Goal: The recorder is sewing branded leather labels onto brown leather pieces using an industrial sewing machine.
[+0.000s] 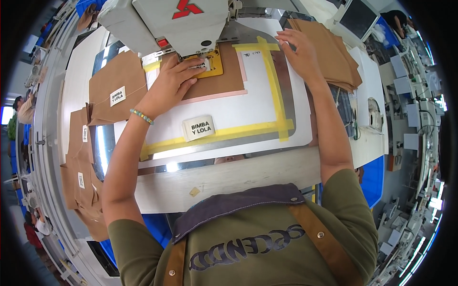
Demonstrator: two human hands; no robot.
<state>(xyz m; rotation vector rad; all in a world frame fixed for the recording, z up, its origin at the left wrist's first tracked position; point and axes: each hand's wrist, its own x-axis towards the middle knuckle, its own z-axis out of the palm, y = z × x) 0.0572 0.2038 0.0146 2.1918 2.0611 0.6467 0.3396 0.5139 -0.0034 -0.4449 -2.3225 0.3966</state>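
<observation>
My left hand lies over a small white printed label in a yellow template under the machine head, its fingertips on the label and fingers outstretched. The template sits on a brown sheet edged with pink strips, on a white board marked out with yellow tape. A small stack of white printed labels rests lower on the board. My right hand is open at the board's upper right, fingers loosely bent, beside a stack of brown pieces.
Brown pieces with white labels lie along the left side. At the right are a monitor, an iron-like tool and, lower, a blue bin. Other people show at the far left and upper right, beside long workstations.
</observation>
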